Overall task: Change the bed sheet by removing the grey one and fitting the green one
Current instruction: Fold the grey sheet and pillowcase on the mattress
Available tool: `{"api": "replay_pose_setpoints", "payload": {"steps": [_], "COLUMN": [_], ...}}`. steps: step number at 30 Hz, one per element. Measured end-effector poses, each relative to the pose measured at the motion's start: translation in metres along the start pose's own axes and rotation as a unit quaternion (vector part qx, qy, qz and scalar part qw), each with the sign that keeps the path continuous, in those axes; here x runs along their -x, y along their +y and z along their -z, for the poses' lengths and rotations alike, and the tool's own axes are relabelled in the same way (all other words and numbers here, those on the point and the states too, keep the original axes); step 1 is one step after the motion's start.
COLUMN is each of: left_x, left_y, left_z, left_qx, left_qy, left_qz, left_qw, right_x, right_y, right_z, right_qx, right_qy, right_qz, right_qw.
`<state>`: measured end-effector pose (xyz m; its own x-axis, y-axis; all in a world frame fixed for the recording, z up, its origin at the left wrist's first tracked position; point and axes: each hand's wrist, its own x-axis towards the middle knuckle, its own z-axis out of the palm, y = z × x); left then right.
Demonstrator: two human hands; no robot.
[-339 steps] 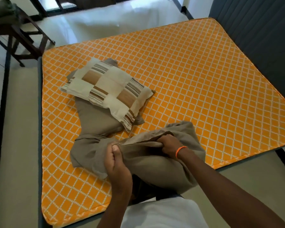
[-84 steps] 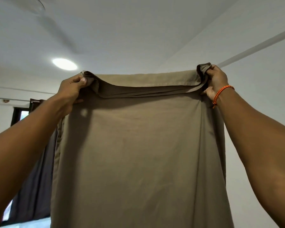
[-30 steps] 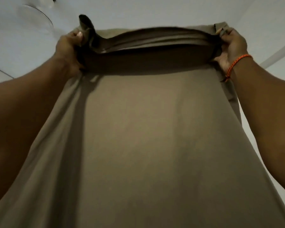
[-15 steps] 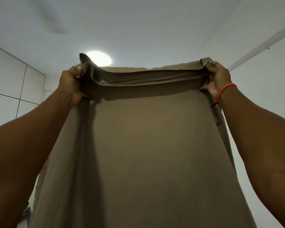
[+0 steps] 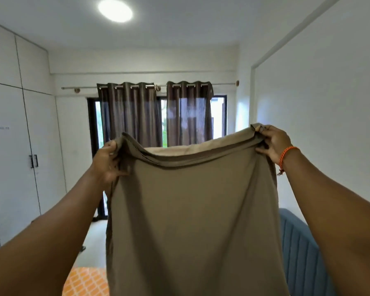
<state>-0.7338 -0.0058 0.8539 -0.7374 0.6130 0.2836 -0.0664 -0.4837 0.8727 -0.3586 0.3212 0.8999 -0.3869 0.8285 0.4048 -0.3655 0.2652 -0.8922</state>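
overhead, ceiling light [image 5: 115, 10]; below, orange mattress [image 5: 83, 283]

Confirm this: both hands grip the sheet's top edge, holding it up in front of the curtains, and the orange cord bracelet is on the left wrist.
One detail is wrong. The orange cord bracelet is on the right wrist, as the head view shows. The rest holds: the left hand and right hand grip the sheet by its top edge, before the curtains.

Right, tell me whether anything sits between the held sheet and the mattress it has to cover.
Cannot fully tell. The sheet, gripped at its top corners by the left hand and right hand, hangs in front and hides most of the bed. The one visible patch of orange mattress at lower left shows nothing on it.
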Motion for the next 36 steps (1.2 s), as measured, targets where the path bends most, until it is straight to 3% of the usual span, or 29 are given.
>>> {"api": "replay_pose_setpoints", "payload": {"steps": [11,18,25,31,36], "left_x": [0.091,0.229,0.402,0.531,0.622], "left_y": [-0.171,-0.237,-0.277,-0.306,-0.311], "left_z": [0.098,0.148,0.189,0.211,0.219], "left_qx": [0.091,0.235,0.348,0.292,0.223], "left_qy": [0.094,0.154,0.224,0.295,0.354], "left_qz": [0.154,0.209,0.249,0.265,0.273], "left_qw": [0.979,0.937,0.876,0.87,0.866], "right_x": [0.119,0.259,0.426,0.553,0.632], "right_y": [0.177,0.237,0.292,0.29,0.279], "right_z": [0.084,0.132,0.174,0.19,0.213], "right_qx": [-0.089,-0.223,-0.33,-0.302,-0.245], "right_qy": [0.162,0.269,0.415,0.493,0.527], "right_qz": [-0.167,-0.256,-0.226,-0.274,-0.305], "right_qw": [0.969,0.901,0.817,0.768,0.755]}}
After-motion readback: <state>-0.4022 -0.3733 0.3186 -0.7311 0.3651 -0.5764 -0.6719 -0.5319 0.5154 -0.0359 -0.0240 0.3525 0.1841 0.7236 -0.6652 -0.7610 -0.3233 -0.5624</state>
